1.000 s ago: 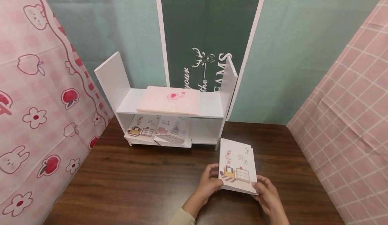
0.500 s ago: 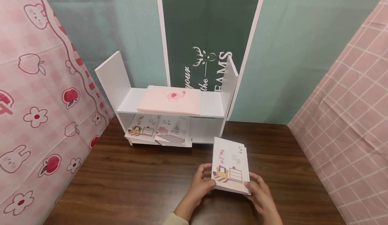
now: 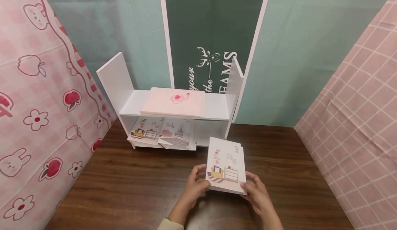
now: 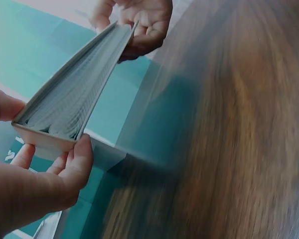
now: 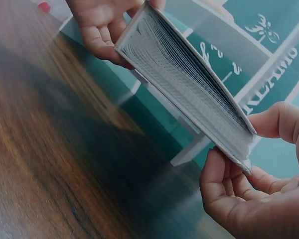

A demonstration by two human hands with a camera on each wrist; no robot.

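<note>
A white photo album (image 3: 225,164) with a drawn yellow armchair and chest of drawers on its cover is held above the table, in front of the shelf. My left hand (image 3: 193,186) grips its left edge, thumb on the cover and fingers beneath. The right hand (image 3: 258,194) pinches the opposite edge near the lower corner. In the left wrist view the album (image 4: 75,89) shows its thick stack of pages between two covers, spine in the left hand (image 4: 40,184). The right wrist view shows the right thumb and fingers (image 5: 217,174) on the album's open side.
Behind stands a white two-tier shelf (image 3: 215,106). A pink album with an elephant (image 3: 178,105) lies on its upper board. Below are an armchair-cover album (image 3: 145,132) and one with a tent picture (image 3: 176,133), leaving a gap at right. Printed cloths hang around the wooden table (image 3: 124,188).
Both hands have carried the album left and slightly away from me, toward the shelf's lower right part. The grip looks the same. The shelf and its albums have stayed put.
</note>
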